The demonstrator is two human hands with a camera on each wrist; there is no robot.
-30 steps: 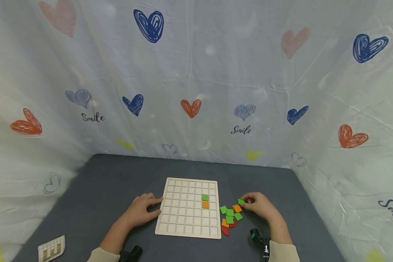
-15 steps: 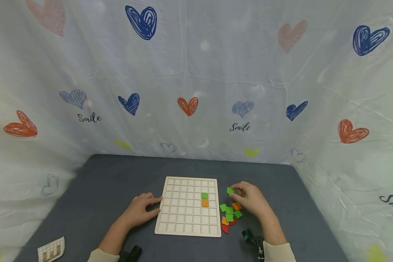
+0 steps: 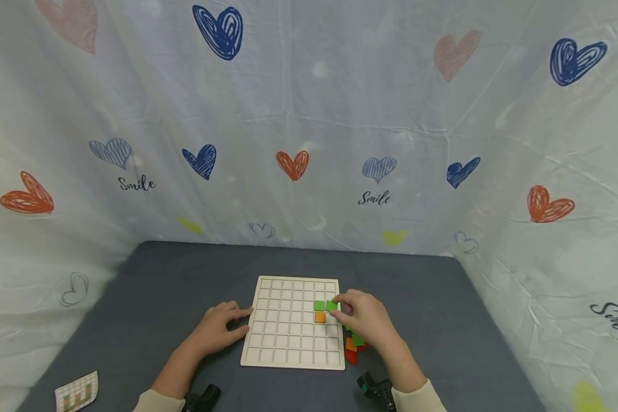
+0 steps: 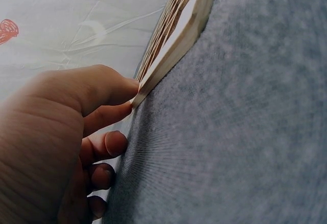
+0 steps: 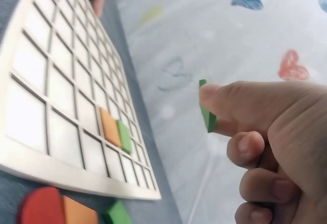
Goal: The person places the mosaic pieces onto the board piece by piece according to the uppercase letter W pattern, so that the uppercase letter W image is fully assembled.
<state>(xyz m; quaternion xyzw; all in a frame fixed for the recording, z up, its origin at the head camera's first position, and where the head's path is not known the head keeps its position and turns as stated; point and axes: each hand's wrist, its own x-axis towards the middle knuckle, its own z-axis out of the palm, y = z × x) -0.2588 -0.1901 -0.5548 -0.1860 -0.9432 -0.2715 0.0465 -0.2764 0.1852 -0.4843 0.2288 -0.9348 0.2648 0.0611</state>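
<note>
A pale wooden grid board (image 3: 289, 359) lies on the dark table. One green square tile (image 3: 320, 305) and one orange square tile (image 3: 320, 317) sit in neighbouring cells near its right side. My right hand (image 3: 364, 316) pinches another green tile (image 5: 206, 107) between thumb and forefinger, over the board's right edge. My left hand (image 3: 217, 326) touches the board's left edge with thumb and forefinger; the left wrist view shows the thumb (image 4: 120, 88) at the edge and the other fingers loosely bent.
Beside the board's right edge lies a loose pile with green tiles (image 3: 357, 340), an orange tile (image 3: 351, 344) and red curved pieces (image 3: 351, 356), partly hidden by the right hand. A card with a printed coloured grid (image 3: 77, 391) lies at the front left. A heart-print curtain surrounds the table.
The right hand has carried the green tile leftward from beside the pile to over the board's right edge. The left hand stays at the board's left edge. The head view has shifted slightly.
</note>
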